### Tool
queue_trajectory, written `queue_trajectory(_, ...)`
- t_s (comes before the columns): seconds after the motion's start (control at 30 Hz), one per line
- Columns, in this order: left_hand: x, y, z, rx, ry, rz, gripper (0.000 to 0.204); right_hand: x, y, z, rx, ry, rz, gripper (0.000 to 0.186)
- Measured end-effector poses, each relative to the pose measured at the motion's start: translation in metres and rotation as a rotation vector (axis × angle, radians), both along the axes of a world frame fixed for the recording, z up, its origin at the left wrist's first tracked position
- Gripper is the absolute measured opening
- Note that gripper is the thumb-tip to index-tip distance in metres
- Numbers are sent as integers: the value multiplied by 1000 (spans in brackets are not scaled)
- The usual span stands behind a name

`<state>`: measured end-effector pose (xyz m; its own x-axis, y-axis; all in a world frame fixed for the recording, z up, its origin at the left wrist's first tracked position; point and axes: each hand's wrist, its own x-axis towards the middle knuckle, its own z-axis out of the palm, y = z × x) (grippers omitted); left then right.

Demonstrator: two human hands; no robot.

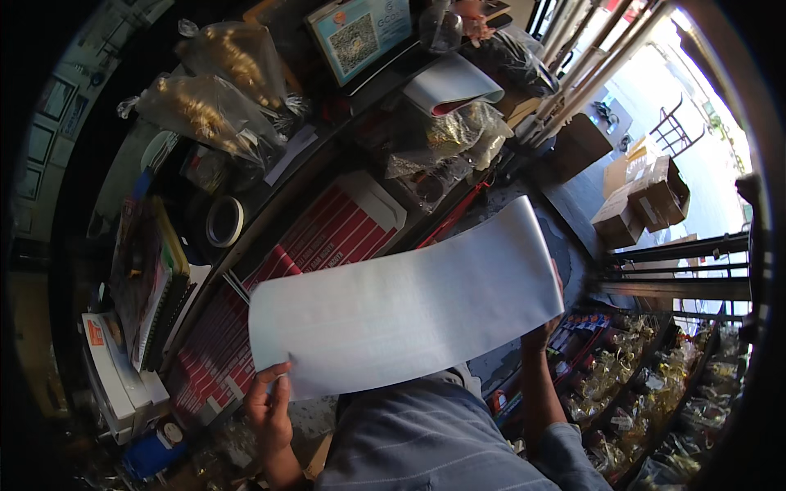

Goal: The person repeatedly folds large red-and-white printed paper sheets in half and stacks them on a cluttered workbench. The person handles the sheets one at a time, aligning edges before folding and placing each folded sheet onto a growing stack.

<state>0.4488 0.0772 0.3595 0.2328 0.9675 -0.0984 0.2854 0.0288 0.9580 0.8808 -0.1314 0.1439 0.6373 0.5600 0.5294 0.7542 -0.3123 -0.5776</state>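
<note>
Right hand (pixel 542 331) mostly behind paper sheet (pixel 405 299)

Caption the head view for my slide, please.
Both hands, left hand and right hand, hold a white sheet over a cluttered counter.

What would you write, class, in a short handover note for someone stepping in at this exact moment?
Left hand: fingers pinch the lower left corner of the white sheet.
Right hand: holds the sheet's right edge, mostly hidden behind it.
The sheet is held up, spread and slightly curled, above the red-and-white boxes on the counter.
Done: sheet is lifted and spread out.
Left: cannot tell; the sheet is not yet set down.
</note>
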Motion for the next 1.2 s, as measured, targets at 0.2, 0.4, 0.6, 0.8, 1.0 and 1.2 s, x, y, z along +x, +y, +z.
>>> queue_trajectory(0.2,-36,-3,-48,-218,-232,-62,24,-21,-14,77,188,-3,-56,46)
queue_trajectory(0.4,-63,-15,-148,-513,-567,-136,39,-108,26,197,368,210,22,45)
queue_trajectory(0.6,-73,-37,-184,-548,-19,-497,85,-228,77,270,244,172,303,45)
queue_trajectory(0.8,-102,-9,-136,-150,-352,-499,130,-308,89,295,57,120,952,56)
queue_trajectory(1.0,-149,12,-85,120,-464,-278,139,-326,74,332,-3,271,1232,40)
queue_trajectory(1.2,-161,3,-71,275,-498,-562,101,-330,77,338,160,441,1127,25)
